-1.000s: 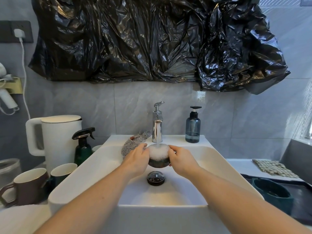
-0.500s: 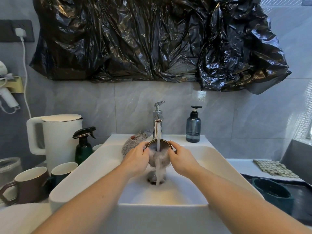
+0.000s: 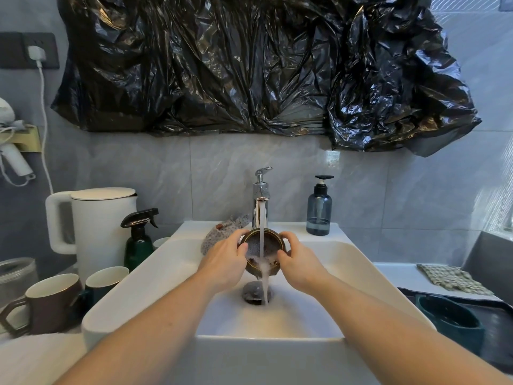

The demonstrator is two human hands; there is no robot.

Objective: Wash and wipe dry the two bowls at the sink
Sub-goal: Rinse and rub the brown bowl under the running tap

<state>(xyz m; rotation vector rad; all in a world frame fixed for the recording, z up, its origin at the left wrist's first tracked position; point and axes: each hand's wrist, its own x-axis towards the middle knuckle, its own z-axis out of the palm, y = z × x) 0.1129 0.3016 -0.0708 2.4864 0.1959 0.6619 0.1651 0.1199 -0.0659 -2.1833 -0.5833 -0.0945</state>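
Note:
A small dark brown bowl (image 3: 273, 247) with a gold rim is held tilted toward me under the running faucet (image 3: 261, 202), over the white sink (image 3: 155, 276). My left hand (image 3: 224, 261) grips its left rim and my right hand (image 3: 301, 263) grips its right rim. Water strikes the sudsy inside and pours off the lower edge onto the drain plug (image 3: 254, 293). A second bowl (image 3: 449, 319), dark green, sits on a black tray (image 3: 497, 323) at the right. A checked cloth (image 3: 452, 279) lies behind that tray.
A patterned rag (image 3: 222, 232) lies on the sink's back ledge beside the faucet, and a blue soap dispenser (image 3: 319, 209) stands right of it. To the left stand a white kettle (image 3: 97, 232), a green spray bottle (image 3: 138, 240) and two mugs (image 3: 52, 304).
The bowl has been tipped from upright and brimming with foam to facing me, and raised a little. The foam has rinsed out and water now runs over the edge into the drain.

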